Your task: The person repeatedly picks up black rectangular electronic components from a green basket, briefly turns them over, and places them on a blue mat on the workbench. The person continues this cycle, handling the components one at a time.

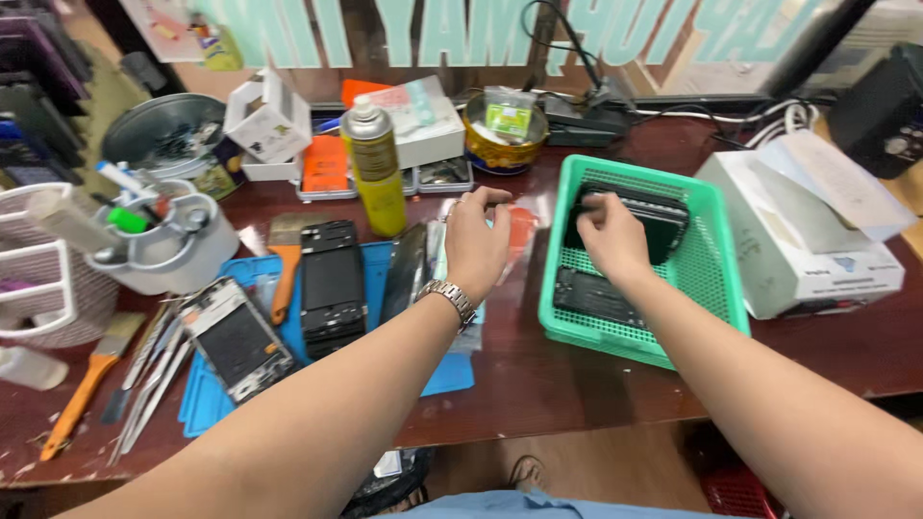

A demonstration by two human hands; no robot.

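Nearest the body, on the blue work mat (452, 370), lies an opened phone (237, 338) beside a black phone frame (332, 285). Farther out, the left hand (476, 240) hovers curled with nothing held, above clear plastic sleeves (510, 235). Inside the green basket (716, 279), the right hand (611, 238) pinches a dark phone part (642, 216); a steady edge grip, lifted straight, would likely avoid snagging the other dark part (588, 296).

Phone repair workshop: opened phones (332, 284), tweezers (144, 389), brushes (285, 252).

arms: bare, no sleeves | left wrist: silver metal link watch band (450, 296) | clothing: light-blue garment (500, 505)
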